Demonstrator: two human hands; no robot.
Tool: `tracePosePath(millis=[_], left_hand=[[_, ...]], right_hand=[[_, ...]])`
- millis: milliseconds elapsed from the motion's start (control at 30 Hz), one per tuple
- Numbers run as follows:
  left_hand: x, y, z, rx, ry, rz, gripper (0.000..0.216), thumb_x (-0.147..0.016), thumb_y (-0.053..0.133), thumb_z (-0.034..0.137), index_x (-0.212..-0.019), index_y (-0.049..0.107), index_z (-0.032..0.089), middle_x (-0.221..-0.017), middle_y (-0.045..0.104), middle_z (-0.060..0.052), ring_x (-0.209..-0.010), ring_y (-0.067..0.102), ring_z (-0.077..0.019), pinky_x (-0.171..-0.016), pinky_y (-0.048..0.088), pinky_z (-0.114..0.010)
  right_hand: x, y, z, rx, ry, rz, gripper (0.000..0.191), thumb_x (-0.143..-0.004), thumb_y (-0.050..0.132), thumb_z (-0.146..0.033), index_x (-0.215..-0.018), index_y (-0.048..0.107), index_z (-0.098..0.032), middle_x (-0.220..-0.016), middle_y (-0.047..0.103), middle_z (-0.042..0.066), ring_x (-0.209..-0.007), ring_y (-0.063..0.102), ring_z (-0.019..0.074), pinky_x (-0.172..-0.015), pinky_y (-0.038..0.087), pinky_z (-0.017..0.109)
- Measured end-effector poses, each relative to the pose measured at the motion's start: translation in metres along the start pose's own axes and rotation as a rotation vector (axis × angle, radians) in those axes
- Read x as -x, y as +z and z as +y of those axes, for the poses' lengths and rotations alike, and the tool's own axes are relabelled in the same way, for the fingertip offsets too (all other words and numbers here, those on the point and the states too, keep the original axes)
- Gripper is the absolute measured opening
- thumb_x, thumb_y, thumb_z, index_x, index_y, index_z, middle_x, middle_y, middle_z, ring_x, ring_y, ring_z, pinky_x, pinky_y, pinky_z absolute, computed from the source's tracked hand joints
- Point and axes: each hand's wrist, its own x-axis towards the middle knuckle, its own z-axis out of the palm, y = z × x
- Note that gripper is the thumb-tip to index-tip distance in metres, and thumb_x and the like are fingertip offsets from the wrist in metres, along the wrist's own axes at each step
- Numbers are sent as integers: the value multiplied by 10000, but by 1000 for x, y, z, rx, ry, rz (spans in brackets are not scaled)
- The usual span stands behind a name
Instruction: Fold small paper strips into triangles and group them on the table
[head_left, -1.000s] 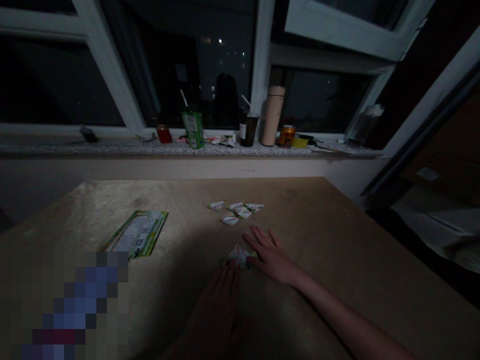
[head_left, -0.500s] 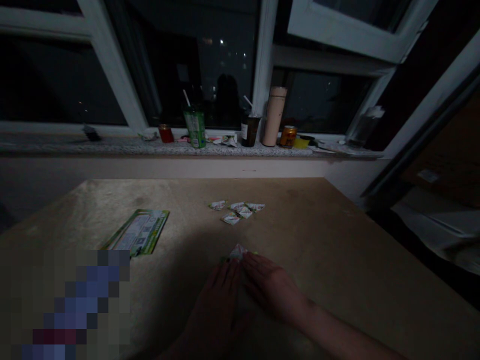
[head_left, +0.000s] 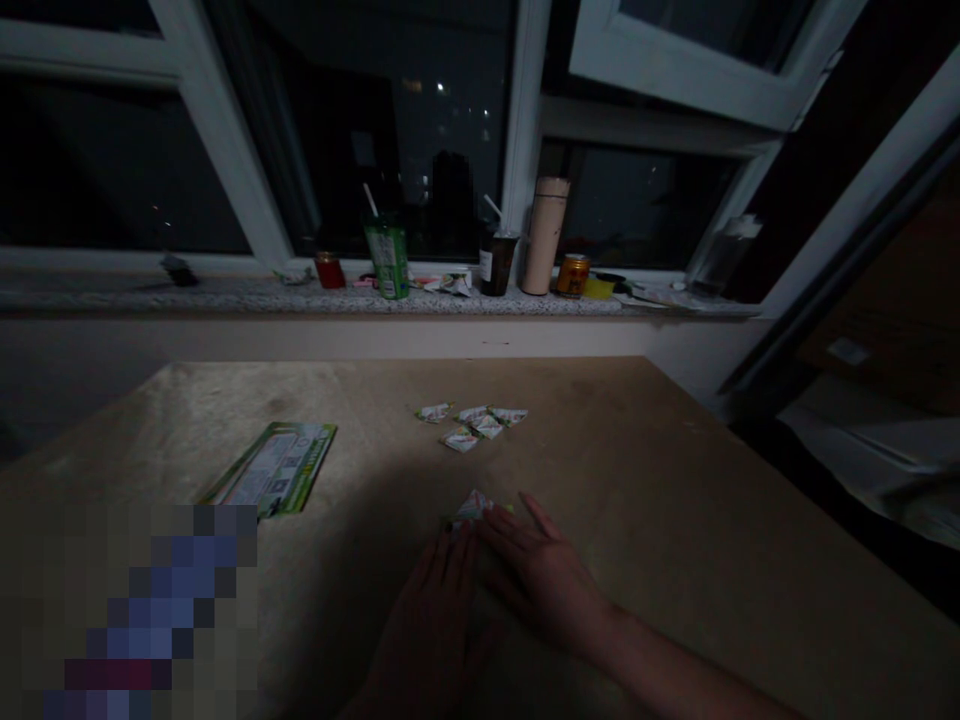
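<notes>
A small triangular piece of white and green printed paper or wrapper (head_left: 474, 502), seemingly folded, lies flat on the tabletop in front of me. My left hand (head_left: 429, 615) rests with outstretched fingers at its near edge. My right hand (head_left: 551, 578) lies over its near right part, fingers extended and one digit raised away from the others. The fingers cover part of the piece. Farther back lie several similar small folded pieces (head_left: 460, 439), a few touching one another. Dim light hides fine detail.
A green and white printed packet (head_left: 292, 470) lies on the brown table (head_left: 645, 490) at the left, beside a pixelated area. On the windowsill (head_left: 285, 298) behind stand a green cup (head_left: 388, 262), a dark cup (head_left: 496, 265), a pink flask (head_left: 546, 240) and an orange can (head_left: 574, 277).
One digit of my right hand has lifted and spread away from the paper. My left hand has drawn back slightly, and more of the folded piece shows.
</notes>
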Motion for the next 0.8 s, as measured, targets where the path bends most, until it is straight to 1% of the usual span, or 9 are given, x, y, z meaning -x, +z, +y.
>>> tracePosePath(millis=[100,267,367,433,500,633,800], left_hand=[[-1,-2,0,-15,19,3,655,-847,493,494,-1327,469,50,-1367,473,-180,-1197,497,-310,-990,368,-399],[-6,-8,-3,35,42,-49,654,-871,451,530,-1301,496,38,-1322,517,-196,-1172,518,-309,-979,372,-407],[-6,-8,-5,42,31,-58,658,-862,468,518,-1326,467,51,-1341,502,-186,-1168,519,-305,-972,382,-406],[-4,-6,-6,39,15,-35,669,-860,470,517,-1338,449,49,-1359,480,-192,-1179,511,-304,-970,386,-404],[-2,-3,-7,45,-7,-5,676,-863,459,531,-1342,443,53,-1359,479,-194,-1187,504,-305,-977,380,-410],[0,0,-10,78,-14,22,663,-872,436,545,-1359,426,95,-1352,498,-163,-1212,480,-303,-1004,354,-423],[0,0,-11,116,-25,-15,705,-846,476,516,-1399,357,94,-1394,450,-160,-1234,462,-291,-1009,363,-400]], right_hand=[[-3,1,-2,3,9,10,447,-918,474,-335,-1343,455,-196,-1367,498,79,-1281,439,199,-1164,146,473],[-6,4,-2,13,12,32,408,-919,478,-319,-1302,502,-182,-1337,530,84,-1261,463,188,-1174,125,438],[-3,3,-1,10,15,5,447,-926,457,-320,-1356,442,-196,-1390,472,67,-1297,416,190,-1168,157,443],[-1,2,0,5,15,-28,482,-927,448,-323,-1391,389,-205,-1430,418,57,-1328,369,194,-1163,167,457],[1,0,0,-1,20,-46,494,-928,443,-322,-1403,368,-210,-1442,400,51,-1339,349,193,-1163,158,468],[-1,0,-1,-7,22,-43,486,-926,443,-319,-1394,386,-199,-1433,413,62,-1334,357,196,-1166,141,465],[-2,1,0,-9,28,-38,471,-918,453,-293,-1377,414,-190,-1415,440,60,-1321,379,192,-1166,165,447]])
